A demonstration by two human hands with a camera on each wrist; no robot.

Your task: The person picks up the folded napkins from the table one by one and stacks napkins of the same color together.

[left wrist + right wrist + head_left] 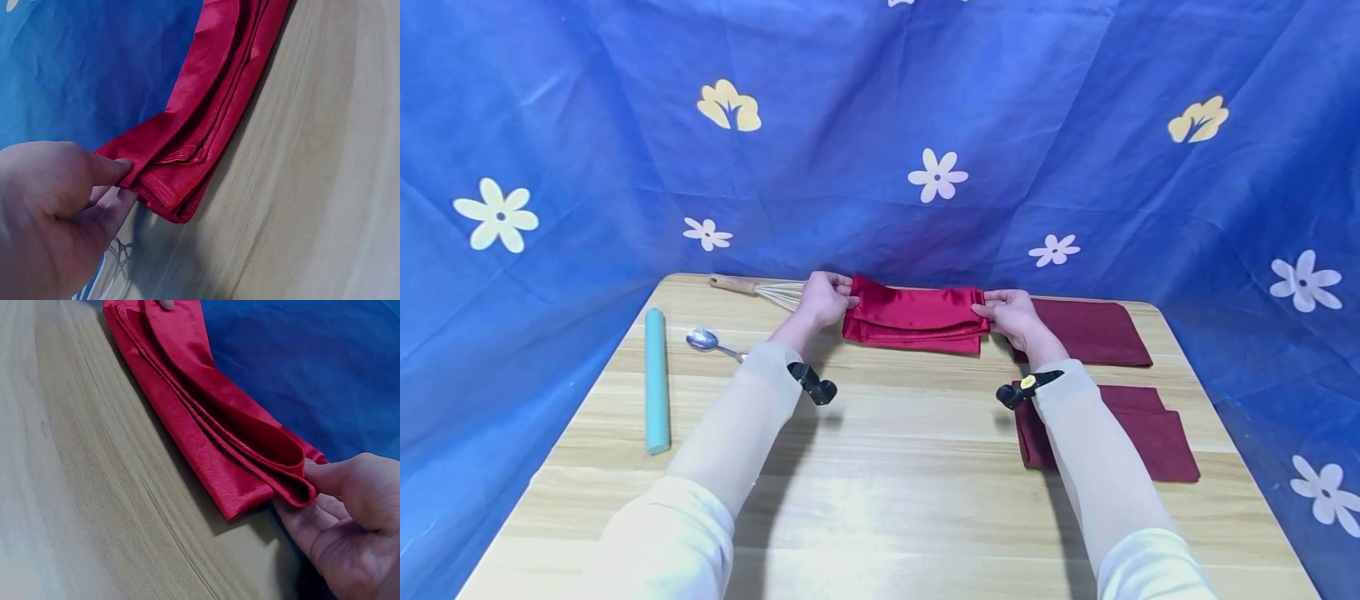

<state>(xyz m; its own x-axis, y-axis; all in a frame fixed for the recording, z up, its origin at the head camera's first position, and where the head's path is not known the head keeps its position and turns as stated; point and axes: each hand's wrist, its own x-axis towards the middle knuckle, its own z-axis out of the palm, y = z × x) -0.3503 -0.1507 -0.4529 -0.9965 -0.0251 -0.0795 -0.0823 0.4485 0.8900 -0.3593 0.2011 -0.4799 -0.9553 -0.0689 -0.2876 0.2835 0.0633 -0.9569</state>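
A shiny red satin cloth, folded into a layered strip, lies near the table's back edge between both hands. My left hand pinches its left end, thumb on top and fingers beneath, as the left wrist view shows at the cloth's corner. At the other end my right hand pinches the stacked folds. In the right wrist view the looped layers stand slightly apart beside the thumb, and a lower layer spreads toward the front.
A whisk lies behind the left hand, partly covered by it. Nearer the left are a metal spoon and a teal rod. Two folded maroon cloths lie at the right. Behind the wooden table hangs a blue flowered curtain.
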